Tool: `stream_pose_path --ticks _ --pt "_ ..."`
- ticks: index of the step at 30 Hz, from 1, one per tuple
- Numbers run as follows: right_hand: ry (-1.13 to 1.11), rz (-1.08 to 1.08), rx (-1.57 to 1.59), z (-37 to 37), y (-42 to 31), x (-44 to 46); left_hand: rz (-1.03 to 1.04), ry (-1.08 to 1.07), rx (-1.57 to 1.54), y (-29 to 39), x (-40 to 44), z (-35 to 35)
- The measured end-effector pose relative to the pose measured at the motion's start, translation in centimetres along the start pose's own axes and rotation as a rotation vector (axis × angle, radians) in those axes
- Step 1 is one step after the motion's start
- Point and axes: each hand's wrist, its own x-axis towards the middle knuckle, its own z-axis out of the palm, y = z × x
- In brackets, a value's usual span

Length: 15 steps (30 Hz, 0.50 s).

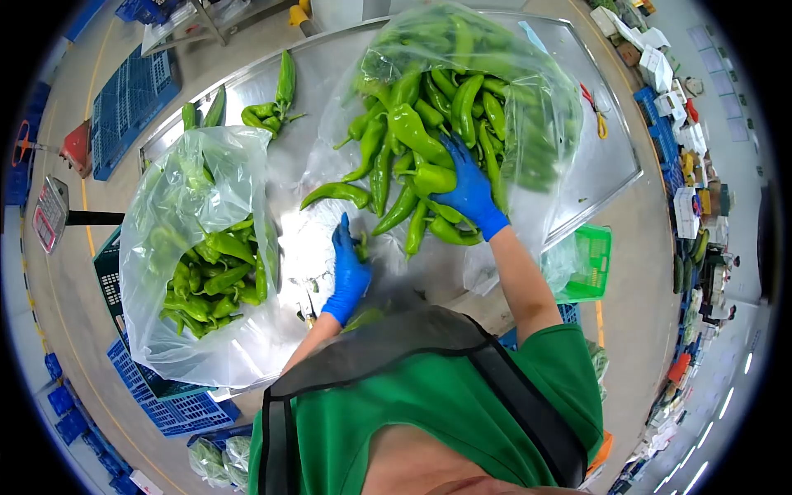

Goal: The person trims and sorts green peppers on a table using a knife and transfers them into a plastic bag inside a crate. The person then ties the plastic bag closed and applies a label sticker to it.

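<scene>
My right hand [469,188], in a blue glove, reaches into a heap of long green peppers [394,169]. Its thumb and fingers close around one pale green pepper [434,178]. The heap spills from the mouth of a large clear plastic bag [540,124] onto a metal table [590,177]. My left hand [350,276], also gloved in blue, is low over the table with its fingers stretched out. A small green piece [361,244] shows between its thumb and fingers; whether it is gripped is unclear. One single pepper [334,195] lies just above that hand.
On the left stands an open clear bag [148,305] with green peppers [216,276] inside. A few peppers [285,82] lie near the table's far edge. Scissors [601,124] rest at the right. A scale display [51,214], blue crates [132,111] and a green basket [596,262] surround the table.
</scene>
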Motion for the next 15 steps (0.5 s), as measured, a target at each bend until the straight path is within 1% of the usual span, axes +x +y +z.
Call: stream_pose_path --ticks 2,4,6,7,9,10,11,12,13,14,15 --pt "-0.037 0.018 0.056 0.0 0.7 -0.9 0.093 -0.067 -0.171 2.1 2.7 -1.8" --pt "-0.026 0.043 -0.076 0.2 0.7 -1.5 0.182 -0.096 -0.098 4.1 6.3 -3.6" --pt "-0.034 0.077 -0.156 0.3 0.2 -1.6 0.309 -0.106 0.900 3.3 9.3 -3.6" --pt "-0.053 0.105 -0.169 0.8 -0.6 -1.8 0.348 -0.074 0.938 1.3 10.1 -3.3" --pt "-0.051 0.123 -0.229 1.5 -1.1 -1.8 0.217 -0.130 0.968 -1.3 12.0 -2.6" --pt "-0.078 0.137 -0.183 1.6 -0.4 -1.8 0.149 -0.159 0.981 -2.6 12.5 -2.4" --pt "-0.103 0.148 -0.137 1.6 0.6 -1.5 0.201 -0.077 0.831 -2.5 12.1 -2.7" --pt "-0.126 0.155 -0.091 1.4 1.4 -1.0 0.087 -0.046 0.708 -2.4 11.5 -3.0" --pt "-0.146 0.103 -0.050 0.7 2.0 -0.5 -0.027 -0.017 0.583 0.6 10.2 -4.0" --pt "-0.169 0.053 -0.007 0.0 2.6 -0.1 -0.141 0.011 0.458 2.2 9.4 -4.6" --pt "-0.196 0.006 0.037 -0.4 3.0 0.2 -0.136 0.000 0.038 -1.0 9.5 -4.9"
